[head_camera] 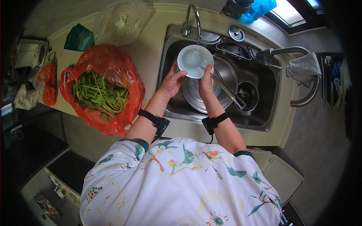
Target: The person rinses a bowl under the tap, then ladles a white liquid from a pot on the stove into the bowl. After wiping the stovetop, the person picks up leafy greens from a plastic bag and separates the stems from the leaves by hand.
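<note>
A white bowl [195, 62] with water in it is held over the sink between both hands, under the thin curved faucet [195, 19]. My left hand [172, 82] grips the lower left of its rim, with the thumb on the edge. On the lower right, my right hand [206, 82] holds the bowl. Under that hand passes the slotted metal handle [230, 93] of a utensil; its far end is partly hidden by the bowl. Below the bowl, a round metal pan or basin [229, 70] sits in the stainless steel sink [261, 118].
Left of the sink, a red plastic bag [135, 84] holds leafy greens [99, 91]. Behind it lie a clear plastic bag [120, 22] and a green packet [79, 38]. A larger faucet [291, 50] with a grey cloth [304, 67] stands right, near a drain [247, 96] and wire rack [234, 50].
</note>
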`<state>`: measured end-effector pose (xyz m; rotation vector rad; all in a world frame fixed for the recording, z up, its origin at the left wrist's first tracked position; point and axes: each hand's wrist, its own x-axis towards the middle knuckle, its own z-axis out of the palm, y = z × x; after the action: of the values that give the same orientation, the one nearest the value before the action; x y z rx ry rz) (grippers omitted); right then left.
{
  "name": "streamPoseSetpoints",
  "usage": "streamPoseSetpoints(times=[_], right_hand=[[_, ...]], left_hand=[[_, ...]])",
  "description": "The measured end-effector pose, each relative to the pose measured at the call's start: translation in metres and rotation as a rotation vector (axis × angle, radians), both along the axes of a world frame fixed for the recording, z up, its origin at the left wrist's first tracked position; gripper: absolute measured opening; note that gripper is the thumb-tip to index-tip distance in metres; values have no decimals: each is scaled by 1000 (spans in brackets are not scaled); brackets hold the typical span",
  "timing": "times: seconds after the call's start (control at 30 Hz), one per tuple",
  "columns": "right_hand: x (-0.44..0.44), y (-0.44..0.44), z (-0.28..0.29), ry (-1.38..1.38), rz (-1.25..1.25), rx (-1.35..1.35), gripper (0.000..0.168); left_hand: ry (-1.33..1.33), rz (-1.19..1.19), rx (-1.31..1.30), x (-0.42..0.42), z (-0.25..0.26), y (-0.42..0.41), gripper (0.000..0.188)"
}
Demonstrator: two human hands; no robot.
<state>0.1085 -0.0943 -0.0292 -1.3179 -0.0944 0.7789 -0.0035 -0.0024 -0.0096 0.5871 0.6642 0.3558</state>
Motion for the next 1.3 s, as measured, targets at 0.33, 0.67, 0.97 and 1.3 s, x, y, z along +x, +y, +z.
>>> streamPoseSetpoints(times=[0.33, 0.67, 0.97, 1.3], right_hand=[[8, -9, -9, 9, 63, -195, 70], [-2, -17, 7, 50, 102, -172, 67], [-7, -18, 1, 65, 60, -132, 71], [-4, -22, -8, 68, 144, -186, 72]], left_hand=[[-20, 132, 62, 14, -13, 61, 64], [368, -24, 869, 69, -34, 108, 61], [584, -132, 1282, 73, -44, 124, 55], [808, -243, 1541, 77, -16, 114, 50]])
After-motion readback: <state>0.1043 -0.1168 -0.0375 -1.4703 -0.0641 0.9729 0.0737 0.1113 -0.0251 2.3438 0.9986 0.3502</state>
